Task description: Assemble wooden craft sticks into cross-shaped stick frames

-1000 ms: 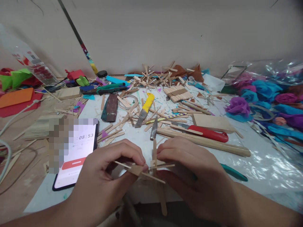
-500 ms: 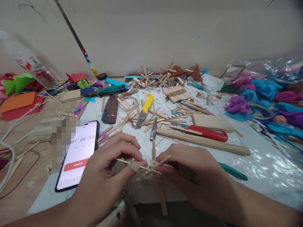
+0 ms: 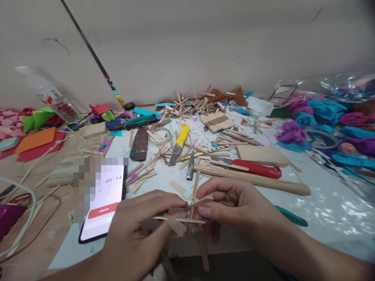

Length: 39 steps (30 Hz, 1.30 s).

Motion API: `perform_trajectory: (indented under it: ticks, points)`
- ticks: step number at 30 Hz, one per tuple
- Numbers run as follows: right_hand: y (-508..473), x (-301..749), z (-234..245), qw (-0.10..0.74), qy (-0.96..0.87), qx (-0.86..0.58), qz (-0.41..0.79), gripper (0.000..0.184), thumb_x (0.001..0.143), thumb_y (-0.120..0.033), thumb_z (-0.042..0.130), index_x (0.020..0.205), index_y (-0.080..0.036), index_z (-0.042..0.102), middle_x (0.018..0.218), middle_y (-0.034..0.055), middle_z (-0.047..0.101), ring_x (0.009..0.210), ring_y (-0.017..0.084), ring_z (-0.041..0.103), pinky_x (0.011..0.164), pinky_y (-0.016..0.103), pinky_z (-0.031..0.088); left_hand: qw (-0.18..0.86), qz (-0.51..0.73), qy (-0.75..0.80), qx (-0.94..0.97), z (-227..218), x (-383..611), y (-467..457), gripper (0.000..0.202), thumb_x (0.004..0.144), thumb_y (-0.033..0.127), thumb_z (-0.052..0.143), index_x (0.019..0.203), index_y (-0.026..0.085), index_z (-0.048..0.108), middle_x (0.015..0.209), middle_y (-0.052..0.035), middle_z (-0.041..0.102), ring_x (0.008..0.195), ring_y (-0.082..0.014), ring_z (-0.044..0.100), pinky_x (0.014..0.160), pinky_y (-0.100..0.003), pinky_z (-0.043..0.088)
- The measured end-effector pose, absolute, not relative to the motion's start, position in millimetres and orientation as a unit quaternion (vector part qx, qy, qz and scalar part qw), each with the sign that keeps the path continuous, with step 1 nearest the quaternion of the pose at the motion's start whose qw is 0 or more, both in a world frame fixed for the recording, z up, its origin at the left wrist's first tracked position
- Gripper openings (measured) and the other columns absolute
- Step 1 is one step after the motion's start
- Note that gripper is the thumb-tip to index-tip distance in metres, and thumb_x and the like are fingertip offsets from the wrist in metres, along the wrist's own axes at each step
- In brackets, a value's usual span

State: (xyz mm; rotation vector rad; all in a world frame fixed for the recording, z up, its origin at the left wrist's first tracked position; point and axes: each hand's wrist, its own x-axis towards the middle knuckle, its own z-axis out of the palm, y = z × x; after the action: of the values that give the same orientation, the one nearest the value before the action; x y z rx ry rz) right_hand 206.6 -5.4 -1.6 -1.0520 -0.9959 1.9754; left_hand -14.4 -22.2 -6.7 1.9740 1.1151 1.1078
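A small frame of joined craft sticks (image 3: 195, 221) is between my hands at the table's near edge, with one long stick pointing down past the edge. My left hand (image 3: 140, 226) pinches its left side, beside a short flat stick piece (image 3: 175, 226). On the other side, my right hand (image 3: 237, 205) grips a short stick (image 3: 202, 201) lying slantwise across the frame, between thumb and fingers. Some of the fingertips are hidden behind the sticks. Just beyond lie a small metal blade (image 3: 190, 167) and a loose stick piece (image 3: 177, 187).
A phone (image 3: 102, 212) running a timer lies left of my left hand. Beyond are a yellow utility knife (image 3: 179, 144), a red-handled knife (image 3: 258, 168), a wooden rod (image 3: 263, 182) and a heap of sticks (image 3: 190, 106). Crepe-paper flowers (image 3: 293, 134) and clear plastic are at right.
My right fingers have shifted around the short stick, which now lies flatter across the frame. The short flat piece by my left thumb shows more fully. The view has tilted slightly.
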Motion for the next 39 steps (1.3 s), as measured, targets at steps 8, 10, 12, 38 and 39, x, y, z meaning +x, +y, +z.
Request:
perform_trajectory:
  ticks: [8, 10, 12, 38, 39]
  points:
    - [-9.4, 207.6, -5.9, 0.32, -0.372, -0.337, 0.803, 0.025, 0.084, -0.035, 0.086, 0.094, -0.015, 0.073, 0.076, 0.0035, 0.077, 0.062, 0.013, 0.07, 0.058, 0.023, 0.059, 0.337, 0.428, 0.387, 0.744, -8.4, -16.5, -20.3, 0.033, 0.087, 0.001, 0.067, 0.103, 0.029, 0.078, 0.092, 0.0013, 0.079, 0.083, -0.0142, 0.074, 0.075, -0.021, 0.057]
    - [-9.8, 208.9, -8.1, 0.315, -0.362, -0.326, 0.815, 0.019, 0.087, -0.029, 0.085, 0.093, -0.015, 0.075, 0.075, 0.0023, 0.078, 0.06, 0.011, 0.069, 0.057, 0.022, 0.059, 0.333, 0.422, 0.372, 0.757, -8.5, -18.8, -20.5, 0.036, 0.087, 0.0, 0.066, 0.106, 0.028, 0.077, 0.095, -0.0004, 0.078, 0.086, -0.0152, 0.073, 0.077, -0.023, 0.058]
    - [-9.7, 209.9, -10.1, 0.317, -0.353, -0.315, 0.822, 0.015, 0.088, -0.026, 0.085, 0.092, -0.015, 0.076, 0.075, 0.0018, 0.078, 0.059, 0.01, 0.069, 0.058, 0.019, 0.058, 0.33, 0.421, 0.368, 0.761, -7.1, -19.4, -20.9, 0.036, 0.088, 0.0, 0.065, 0.106, 0.028, 0.077, 0.094, 0.0003, 0.078, 0.085, -0.0142, 0.073, 0.076, -0.022, 0.058]
    - [-11.0, 205.4, -12.8, 0.329, -0.377, -0.34, 0.797, 0.025, 0.084, -0.038, 0.087, 0.084, -0.016, 0.075, 0.067, -0.0002, 0.072, 0.05, 0.009, 0.06, 0.044, 0.017, 0.047, 0.315, 0.441, 0.446, 0.712, 2.5, -12.7, -23.0, 0.025, 0.082, 0.005, 0.065, 0.078, 0.025, 0.079, 0.066, 0.003, 0.075, 0.059, -0.0151, 0.065, 0.061, -0.025, 0.05]
    - [-11.6, 204.4, -12.5, 0.329, -0.377, -0.342, 0.796, 0.025, 0.084, -0.038, 0.087, 0.082, -0.017, 0.075, 0.064, -0.0012, 0.07, 0.048, 0.008, 0.058, 0.043, 0.016, 0.044, 0.313, 0.435, 0.442, 0.719, 1.9, -13.7, -24.1, 0.025, 0.084, 0.006, 0.065, 0.079, 0.026, 0.079, 0.066, 0.0028, 0.075, 0.059, -0.0155, 0.064, 0.062, -0.026, 0.05]
